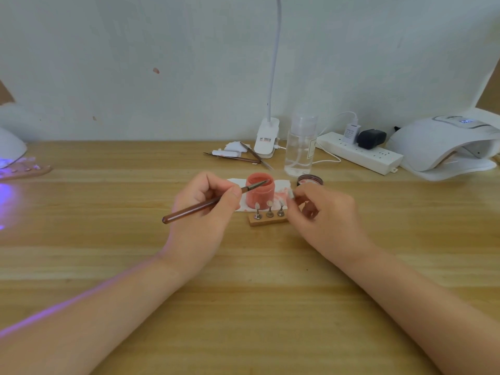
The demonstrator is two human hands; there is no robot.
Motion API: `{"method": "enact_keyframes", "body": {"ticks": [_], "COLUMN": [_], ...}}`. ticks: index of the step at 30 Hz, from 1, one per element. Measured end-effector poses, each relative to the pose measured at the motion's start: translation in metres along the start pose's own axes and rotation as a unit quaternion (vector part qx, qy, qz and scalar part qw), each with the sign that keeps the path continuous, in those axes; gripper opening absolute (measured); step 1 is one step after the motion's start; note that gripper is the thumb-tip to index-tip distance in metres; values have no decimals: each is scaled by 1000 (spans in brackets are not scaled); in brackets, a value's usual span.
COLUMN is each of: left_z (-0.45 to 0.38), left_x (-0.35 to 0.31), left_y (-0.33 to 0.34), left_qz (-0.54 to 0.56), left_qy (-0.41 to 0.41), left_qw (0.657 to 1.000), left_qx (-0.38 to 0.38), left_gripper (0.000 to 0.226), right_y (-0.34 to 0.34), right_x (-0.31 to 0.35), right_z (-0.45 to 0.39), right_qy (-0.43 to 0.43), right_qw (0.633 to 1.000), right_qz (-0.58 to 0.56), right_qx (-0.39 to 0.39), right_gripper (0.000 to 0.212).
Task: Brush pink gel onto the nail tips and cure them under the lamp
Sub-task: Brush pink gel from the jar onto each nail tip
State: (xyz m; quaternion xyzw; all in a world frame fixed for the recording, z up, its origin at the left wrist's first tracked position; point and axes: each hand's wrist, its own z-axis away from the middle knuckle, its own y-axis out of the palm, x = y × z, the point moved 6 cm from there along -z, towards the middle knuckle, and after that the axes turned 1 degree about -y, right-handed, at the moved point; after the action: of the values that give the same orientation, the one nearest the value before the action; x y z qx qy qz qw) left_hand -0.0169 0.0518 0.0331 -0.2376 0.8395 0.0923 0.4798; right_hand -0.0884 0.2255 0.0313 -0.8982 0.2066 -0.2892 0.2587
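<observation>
Now the left hand point(201, 212) pinches the brush point(213, 203) — tip in the pink jar point(260, 194) (right hand's point(322, 215) grip unclear).

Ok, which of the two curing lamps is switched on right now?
The lamp at the far left table edge: violet light spills from its opening onto the table. The larger white lamp on the right casts no such glow.

The small round open jar of gel point(260, 194) is salmon pink, on a white paper sheet point(282, 185) smeared pink. The slim wooden-handled brush point(205, 205) is glossy reddish brown, and the long plastic power strip point(359, 155) is white.
</observation>
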Motion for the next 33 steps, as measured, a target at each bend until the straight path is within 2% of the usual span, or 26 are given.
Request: {"method": "enact_keyframes", "body": {"ticks": [3,11,17,24,33], "left_z": [4,15,16,15,16], "left_x": [-6,-22,-25,-20,-18], "left_y": [2,11,16,16,13], "left_qz": [-26,-94,-110,-114,-75], "left_qy": [21,116,154,151,151], "left_qw": [999,987,980,980,981], "left_qx": [16,53,65,67,97], "left_gripper": [7,17,19,20,5], "right_y": [3,7,7,6,8], "right_x": [-4,-10,-9,-6,-11], "right_z": [0,2,2,2,3], "right_qy": [54,129,137,129,133], "right_qw": [996,972,968,966,965], "right_qz": [-73,-194,-209,-222,-225], "right_qx": [-1,-8,-1,1,5], "right_gripper": [3,7,3,2,9]}}
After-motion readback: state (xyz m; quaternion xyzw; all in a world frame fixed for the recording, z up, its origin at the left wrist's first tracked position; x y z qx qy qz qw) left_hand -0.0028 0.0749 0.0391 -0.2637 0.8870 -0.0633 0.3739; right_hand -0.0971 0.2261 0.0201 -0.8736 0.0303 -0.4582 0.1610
